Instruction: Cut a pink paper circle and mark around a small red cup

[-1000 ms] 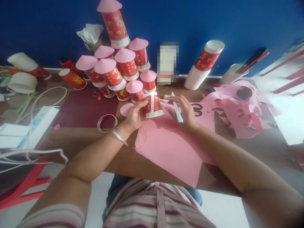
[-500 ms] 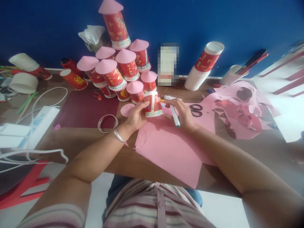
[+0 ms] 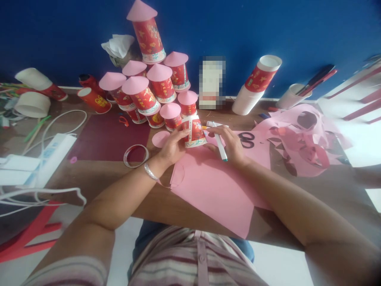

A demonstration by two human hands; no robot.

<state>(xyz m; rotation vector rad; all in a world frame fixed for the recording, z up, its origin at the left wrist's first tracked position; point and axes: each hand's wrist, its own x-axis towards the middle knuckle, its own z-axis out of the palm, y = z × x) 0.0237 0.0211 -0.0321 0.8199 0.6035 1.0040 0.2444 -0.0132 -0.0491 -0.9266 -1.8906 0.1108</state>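
Note:
My left hand [image 3: 174, 145] is closed around a red paper cup [image 3: 196, 132], which stands upside down in its grip, with a white strip down its side and a decorated pale rim at the bottom. A white marker [image 3: 220, 146] with a green end rests in my right hand [image 3: 229, 143], close by the cup's right side. The right fingertips are partly hidden. Beneath both hands lie pink paper sheets [image 3: 211, 186]. Just behind the cup stand several red cups with pink cone tops, among them a small one [image 3: 170, 115].
A tilted cup stack [image 3: 248, 97] stands at the back right, beside a pen cup [image 3: 293, 95]. Black-handled scissors [image 3: 247, 140] lie on the pink paper. Cut pink scraps [image 3: 312, 151] are heaped at right. A tape roll [image 3: 136, 155] and a white power strip [image 3: 50, 159] are at left.
The cup has turned in my left hand, its white strip shifting toward the left. My right hand still holds the marker in nearly the same place. The whole view has shifted slightly.

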